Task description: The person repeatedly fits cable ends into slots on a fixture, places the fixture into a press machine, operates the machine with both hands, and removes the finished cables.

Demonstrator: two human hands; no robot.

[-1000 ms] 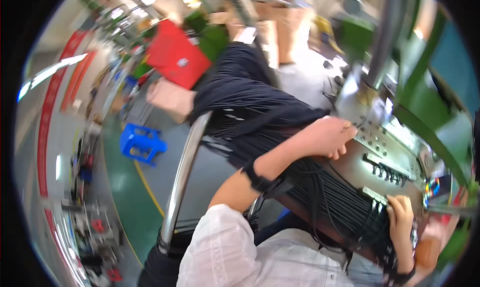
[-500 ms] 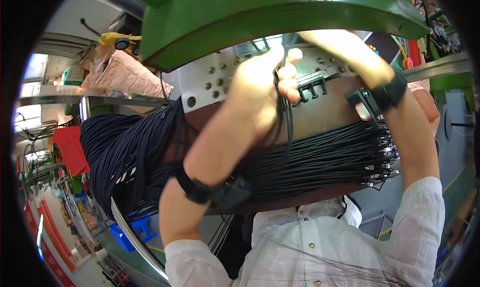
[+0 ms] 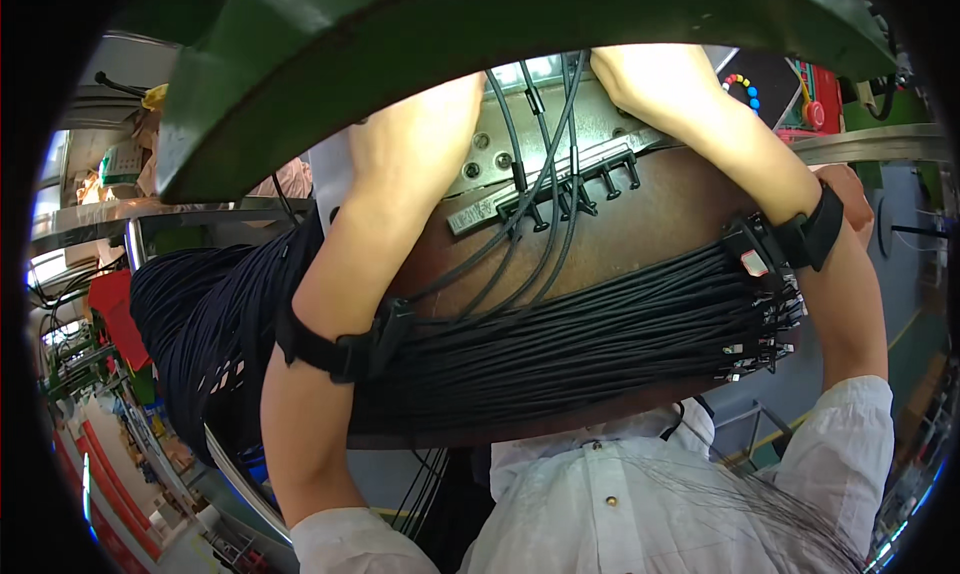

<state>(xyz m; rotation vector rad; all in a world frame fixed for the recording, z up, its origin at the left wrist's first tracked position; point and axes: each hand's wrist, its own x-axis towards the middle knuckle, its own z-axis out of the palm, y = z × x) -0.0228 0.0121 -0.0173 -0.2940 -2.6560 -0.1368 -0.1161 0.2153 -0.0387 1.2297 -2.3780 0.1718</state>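
Note:
My left hand [image 3: 425, 119] reaches up under the rim of a green machine housing [image 3: 520, 19], which hides its fingers. On the other side my right hand [image 3: 655, 84] is also partly behind that rim, fingers out of sight. Between the hands several black cables [image 3: 555, 254] run up through a slotted metal fixture [image 3: 475, 216] with small black pegs. They cross one another in front of it and pass up out of view towards the machine. What either hand holds is hidden. Below the wrists lies a thick bundle of black cables [image 3: 560, 334], with connectors [image 3: 770, 344] at its right end.
A brown work surface [image 3: 660, 209] carries the cables, before a drilled metal plate [image 3: 490, 159]. More cable loops [image 3: 200, 324] hang over the left edge by a metal rail [image 3: 85, 214]. A beaded loop [image 3: 740, 82] and red tool handle [image 3: 815, 114] are at the right back.
My left hand has moved up and left from beside the fixture to under the housing. Several cables now lie across the fixture. The view has shifted, with the housing filling more of the top.

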